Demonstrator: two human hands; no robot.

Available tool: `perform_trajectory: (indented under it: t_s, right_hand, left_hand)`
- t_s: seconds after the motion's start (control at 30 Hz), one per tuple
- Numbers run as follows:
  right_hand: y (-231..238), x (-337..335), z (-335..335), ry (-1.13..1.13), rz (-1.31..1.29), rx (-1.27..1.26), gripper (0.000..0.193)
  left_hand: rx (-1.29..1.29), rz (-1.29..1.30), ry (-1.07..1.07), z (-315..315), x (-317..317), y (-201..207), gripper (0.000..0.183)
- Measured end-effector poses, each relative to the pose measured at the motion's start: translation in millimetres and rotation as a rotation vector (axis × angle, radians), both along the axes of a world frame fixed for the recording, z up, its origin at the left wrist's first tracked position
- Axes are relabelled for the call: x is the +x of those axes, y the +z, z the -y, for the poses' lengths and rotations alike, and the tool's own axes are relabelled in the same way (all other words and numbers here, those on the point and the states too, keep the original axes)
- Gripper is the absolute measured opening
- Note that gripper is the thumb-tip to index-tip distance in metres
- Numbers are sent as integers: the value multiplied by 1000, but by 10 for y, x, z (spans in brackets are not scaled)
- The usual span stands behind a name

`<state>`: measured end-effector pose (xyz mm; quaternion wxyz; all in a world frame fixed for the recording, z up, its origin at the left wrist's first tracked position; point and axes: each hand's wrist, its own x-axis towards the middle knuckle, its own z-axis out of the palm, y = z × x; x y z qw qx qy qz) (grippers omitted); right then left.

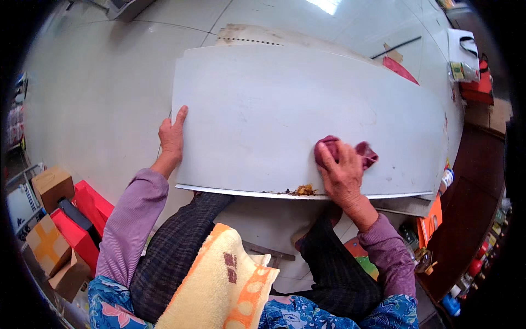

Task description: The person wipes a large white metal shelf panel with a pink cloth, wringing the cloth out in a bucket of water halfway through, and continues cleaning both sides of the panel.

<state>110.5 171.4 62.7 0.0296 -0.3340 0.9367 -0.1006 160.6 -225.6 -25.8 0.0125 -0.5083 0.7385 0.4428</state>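
A large pale grey-white panel lies in front of me, its near edge above my knees. My left hand grips the panel's left edge, thumb on the upper face and the other fingers mostly hidden. On the right half, my right hand presses a bunched dark red cloth against the surface. Brown and yellow rust or grime marks the near edge, just left of my right wrist. A few faint smudges and specks show elsewhere on the panel. A yellow and orange towel drapes over my lap.
Cardboard boxes and red boxes crowd the lower left. Along the right stands a dark brown wooden surface, with bottles beside it. A white paper bag is at the upper right. Pale floor tiles surround the panel.
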Motion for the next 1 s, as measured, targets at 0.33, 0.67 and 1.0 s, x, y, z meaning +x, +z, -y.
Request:
perform_trajectory:
  t_s: [0.33, 0.67, 1.0]
  right_hand:
    - [-319, -909, 1540, -53, 74, -237, 15]
    - [-451, -756, 1744, 146, 64, -315, 19]
    - [-513, -959, 1826, 94, 13, -361, 18]
  left_hand:
    - [-57, 69, -120, -63, -44, 13, 68]
    - [-2, 52, -111, -71, -70, 67, 58]
    - [-19, 47, -102, -49, -13, 63, 57]
